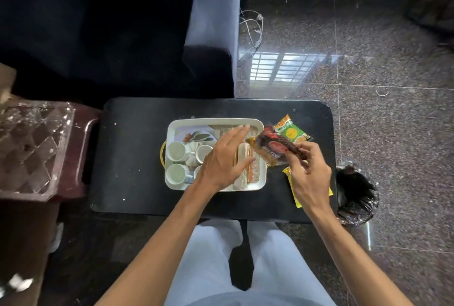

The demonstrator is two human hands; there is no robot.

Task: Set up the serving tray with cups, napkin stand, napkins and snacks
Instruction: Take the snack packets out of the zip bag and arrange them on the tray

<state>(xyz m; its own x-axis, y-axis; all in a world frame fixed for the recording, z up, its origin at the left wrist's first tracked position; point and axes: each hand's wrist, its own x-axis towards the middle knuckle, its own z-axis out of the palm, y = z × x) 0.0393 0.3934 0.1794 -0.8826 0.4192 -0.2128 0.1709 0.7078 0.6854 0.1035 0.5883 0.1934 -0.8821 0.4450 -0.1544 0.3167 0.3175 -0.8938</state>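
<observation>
We hold the dark red-and-orange snack packet (276,149) pinched in our right hand (310,173), just over the right rim of the white rectangular serving tray (216,122) on the black table (137,148). Our left hand (224,160) hovers open, fingers spread, above the napkins (242,158). We should lay the packet flat on the free woven mat, clear of the white cups (176,151).

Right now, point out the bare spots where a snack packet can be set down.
Free: the black table left of the tray, and its far strip beyond the tray's rim. Crowded: the tray, filled by cups, napkins and the left hand; the table's right end holds the green packet, a yellow packet and the right hand gripping the dark packet.
</observation>
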